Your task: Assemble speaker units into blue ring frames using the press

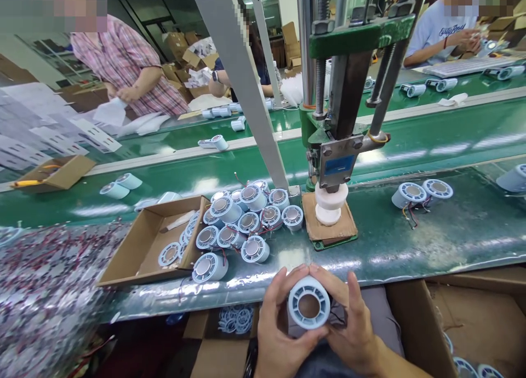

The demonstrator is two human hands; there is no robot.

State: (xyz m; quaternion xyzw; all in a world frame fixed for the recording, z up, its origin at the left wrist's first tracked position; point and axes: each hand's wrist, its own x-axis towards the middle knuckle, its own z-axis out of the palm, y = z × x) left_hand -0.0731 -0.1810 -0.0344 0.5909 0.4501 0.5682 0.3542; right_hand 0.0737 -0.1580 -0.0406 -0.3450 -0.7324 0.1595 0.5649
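A pale blue cylinder [309,302] is held just in front of the bench [378,241], its slotted, metal-centred end turned toward the camera. Its 9 o'clock side is clasped by the left hand [276,330] and its 3 o'clock side by the right hand [350,331]; both are curved part-closed around it, with fingertips brought together at its 12 o'clock rim. From the cylinder, a press [339,161] is seen at 12 o'clock, its white foot [331,196] poised above a cardboard pad [348,224]. Similar wired drums [249,223] are massed at 11 o'clock, beside a tray [146,244] at 10; a pair [411,193] is parked at 2. Beyond the green belt [444,129], at 11 o'clock, a white sheet [110,112] is handled by a person in plaid [119,55].
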